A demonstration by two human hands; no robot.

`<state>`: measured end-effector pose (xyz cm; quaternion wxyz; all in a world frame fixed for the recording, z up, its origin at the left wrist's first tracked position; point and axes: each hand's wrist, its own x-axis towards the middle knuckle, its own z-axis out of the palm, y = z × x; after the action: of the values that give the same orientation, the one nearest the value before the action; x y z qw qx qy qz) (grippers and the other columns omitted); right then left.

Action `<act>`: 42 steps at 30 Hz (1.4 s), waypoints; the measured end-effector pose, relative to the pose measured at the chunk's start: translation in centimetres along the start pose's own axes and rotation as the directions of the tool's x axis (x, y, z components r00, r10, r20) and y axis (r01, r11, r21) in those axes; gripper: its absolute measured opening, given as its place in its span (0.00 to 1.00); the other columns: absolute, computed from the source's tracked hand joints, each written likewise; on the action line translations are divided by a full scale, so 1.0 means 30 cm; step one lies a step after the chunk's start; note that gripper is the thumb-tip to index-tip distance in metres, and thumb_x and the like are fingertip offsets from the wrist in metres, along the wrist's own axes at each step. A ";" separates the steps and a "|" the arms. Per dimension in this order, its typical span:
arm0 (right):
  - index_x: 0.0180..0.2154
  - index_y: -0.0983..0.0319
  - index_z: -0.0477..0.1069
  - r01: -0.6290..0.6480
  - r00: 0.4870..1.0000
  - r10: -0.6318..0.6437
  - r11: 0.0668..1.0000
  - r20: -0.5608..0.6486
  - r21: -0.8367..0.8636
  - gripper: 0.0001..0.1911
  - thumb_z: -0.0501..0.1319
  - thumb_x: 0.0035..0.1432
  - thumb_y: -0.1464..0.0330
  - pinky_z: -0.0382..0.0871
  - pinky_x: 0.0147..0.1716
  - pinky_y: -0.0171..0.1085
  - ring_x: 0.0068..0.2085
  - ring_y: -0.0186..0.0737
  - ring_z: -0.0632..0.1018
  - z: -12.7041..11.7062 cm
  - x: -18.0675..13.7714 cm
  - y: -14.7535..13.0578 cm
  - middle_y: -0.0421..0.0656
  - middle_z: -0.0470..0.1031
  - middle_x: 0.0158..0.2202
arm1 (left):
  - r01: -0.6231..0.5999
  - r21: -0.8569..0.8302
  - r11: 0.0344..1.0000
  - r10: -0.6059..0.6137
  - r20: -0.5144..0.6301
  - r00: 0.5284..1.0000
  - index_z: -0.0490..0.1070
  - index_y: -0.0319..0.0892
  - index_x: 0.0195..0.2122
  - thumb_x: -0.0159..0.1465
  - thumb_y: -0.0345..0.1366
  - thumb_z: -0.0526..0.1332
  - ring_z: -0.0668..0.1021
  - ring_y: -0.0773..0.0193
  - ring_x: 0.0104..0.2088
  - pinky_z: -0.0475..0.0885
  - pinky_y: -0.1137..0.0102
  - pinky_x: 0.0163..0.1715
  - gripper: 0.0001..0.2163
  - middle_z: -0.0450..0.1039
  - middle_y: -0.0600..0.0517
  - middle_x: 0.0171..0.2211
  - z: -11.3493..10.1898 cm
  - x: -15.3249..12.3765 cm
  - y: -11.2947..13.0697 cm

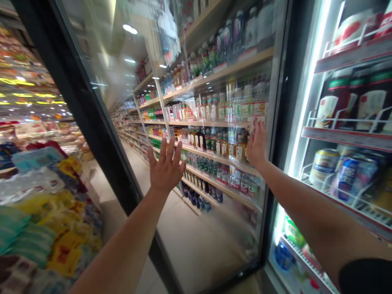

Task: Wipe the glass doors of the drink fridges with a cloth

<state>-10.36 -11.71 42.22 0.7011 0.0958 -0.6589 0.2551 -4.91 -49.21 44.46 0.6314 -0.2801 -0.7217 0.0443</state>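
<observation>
An open glass cooler door point(202, 228) with a black frame fills the middle of the view. My left hand point(167, 167) is spread flat toward the glass, fingers apart and pointing up. Whether its palm touches the pane cannot be told. Farther right, by the door's right-hand frame, my right hand point(257, 143) is raised against the glass with its fingers stretched upward. A pale patch shows beside those fingertips; I cannot tell whether it is a reflection or something thin under them. Bottles on shelves show in the glass behind both hands.
On the right, the lit cooler's wire shelves point(343, 136) hold dark bottles point(372, 100) and cans point(347, 177). Piled yellow and green packets point(65, 245) stand at the lower left. A pale floor aisle point(114, 212) runs between the packets and the door.
</observation>
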 end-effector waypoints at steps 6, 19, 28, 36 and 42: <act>0.74 0.60 0.55 -0.102 0.991 0.100 0.995 -0.086 -0.014 0.33 0.40 0.76 0.55 0.53 0.74 0.57 0.73 0.58 0.60 -0.024 0.085 0.113 0.51 0.59 0.74 | 0.019 -0.001 1.000 -0.019 0.012 1.000 0.48 0.45 0.77 0.72 0.41 0.61 0.51 0.46 0.76 0.35 0.42 0.74 0.35 0.52 0.38 0.74 -0.005 -0.001 0.002; 0.74 0.61 0.53 0.066 0.997 -0.065 0.998 0.043 -0.010 0.31 0.41 0.75 0.62 0.51 0.75 0.59 0.75 0.54 0.56 0.028 0.165 -0.019 0.50 0.57 0.75 | 0.042 0.004 0.999 -0.042 0.037 0.998 0.47 0.47 0.77 0.73 0.44 0.59 0.51 0.46 0.76 0.37 0.43 0.75 0.34 0.49 0.42 0.75 0.007 -0.008 -0.011; 0.74 0.61 0.51 0.034 0.992 -0.033 0.999 0.124 -0.011 0.32 0.44 0.73 0.65 0.48 0.75 0.62 0.77 0.52 0.52 0.048 0.283 -0.077 0.50 0.53 0.76 | 0.030 0.032 0.999 -0.030 0.007 1.000 0.50 0.47 0.77 0.73 0.48 0.59 0.52 0.46 0.76 0.33 0.43 0.74 0.34 0.52 0.41 0.74 0.026 -0.012 -0.027; 0.76 0.50 0.47 0.428 0.815 -0.422 0.900 0.397 0.079 0.34 0.44 0.72 0.71 0.53 0.75 0.59 0.76 0.47 0.56 0.068 0.156 -0.224 0.39 0.60 0.74 | 0.005 0.045 0.999 -0.005 -0.005 1.000 0.48 0.46 0.77 0.74 0.46 0.58 0.52 0.47 0.76 0.30 0.44 0.75 0.34 0.52 0.42 0.74 0.054 -0.012 -0.043; 0.78 0.52 0.38 0.265 0.931 -0.248 0.964 0.267 -0.032 0.37 0.43 0.71 0.73 0.49 0.76 0.60 0.77 0.52 0.51 0.110 0.259 -0.252 0.40 0.50 0.78 | 0.070 0.037 0.997 -0.066 -0.106 0.992 0.46 0.47 0.78 0.73 0.41 0.59 0.51 0.48 0.76 0.35 0.44 0.75 0.35 0.56 0.41 0.73 0.073 -0.035 -0.047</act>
<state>-9.57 -17.90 51.68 0.6387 0.1901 -0.7352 0.1243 -7.41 -50.25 43.68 0.6753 -0.2442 -0.6955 0.0228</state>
